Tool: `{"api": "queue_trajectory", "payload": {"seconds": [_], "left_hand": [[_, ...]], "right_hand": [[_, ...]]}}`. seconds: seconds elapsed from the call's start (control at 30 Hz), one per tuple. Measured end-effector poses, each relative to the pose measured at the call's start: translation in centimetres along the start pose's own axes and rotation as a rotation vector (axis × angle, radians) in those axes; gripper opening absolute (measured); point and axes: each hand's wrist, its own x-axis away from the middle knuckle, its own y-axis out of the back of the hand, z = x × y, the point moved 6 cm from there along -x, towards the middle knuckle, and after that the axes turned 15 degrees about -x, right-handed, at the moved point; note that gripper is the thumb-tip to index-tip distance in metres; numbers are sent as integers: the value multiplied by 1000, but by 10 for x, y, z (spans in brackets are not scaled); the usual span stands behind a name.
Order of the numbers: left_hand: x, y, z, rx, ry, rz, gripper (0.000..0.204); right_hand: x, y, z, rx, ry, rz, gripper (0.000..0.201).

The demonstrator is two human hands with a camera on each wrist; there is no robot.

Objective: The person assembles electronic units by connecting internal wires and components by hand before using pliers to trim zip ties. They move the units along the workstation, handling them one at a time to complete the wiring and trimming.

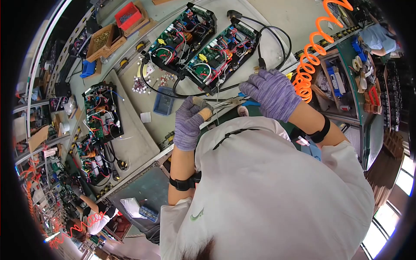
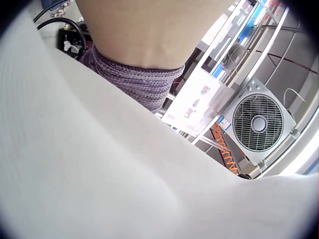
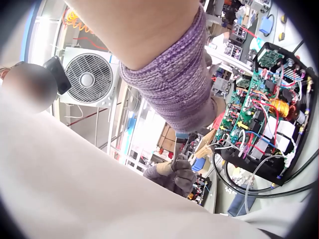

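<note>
My right hand (image 1: 272,94), in a purple knit glove, grips blue-handled pliers (image 1: 232,102) whose metal nose points left. At their tip, the curled fingers of my gloved left hand (image 1: 189,122) pinch a thin grey wire, whose held end is hidden by the fingers. Both hands are at the bench's near edge, just below two open black housings with circuit boards, the left one (image 1: 182,37) and the right one (image 1: 225,56). The right wrist view shows the left hand (image 3: 177,177) curled below the pliers' metal shaft. In the left wrist view, sleeve and forearm cover most of the work.
A blue tray (image 1: 163,101) and a scatter of small connectors (image 1: 149,82) lie left of the housings. Thick black cables (image 1: 277,32) loop around them. More boards (image 1: 102,110) stand farther left, near parts boxes (image 1: 102,41). An orange coiled hose (image 1: 307,65) hangs at right.
</note>
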Motion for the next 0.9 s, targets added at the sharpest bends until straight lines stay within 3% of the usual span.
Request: {"api": "queue_trajectory", "payload": {"seconds": [0.17, 0.27, 0.37, 0.53, 0.9], "left_hand": [[-3, -4, 4, 64, -37, -14, 31], [-5, -1, 5, 139, -21, 20, 34], [-3, -4, 1, 325, 31, 86, 39], [-1, -7, -2, 452, 44, 197, 44], [-6, -18, 6, 431, 116, 169, 48]], "right_hand": [[0, 8, 6, -16, 3, -30, 65], [-5, 7, -3, -199, -79, 66, 63], [-5, -8, -10, -422, -61, -34, 63], [-7, -27, -8, -444, -61, 0, 62], [-8, -30, 0, -484, 8, -17, 62]]}}
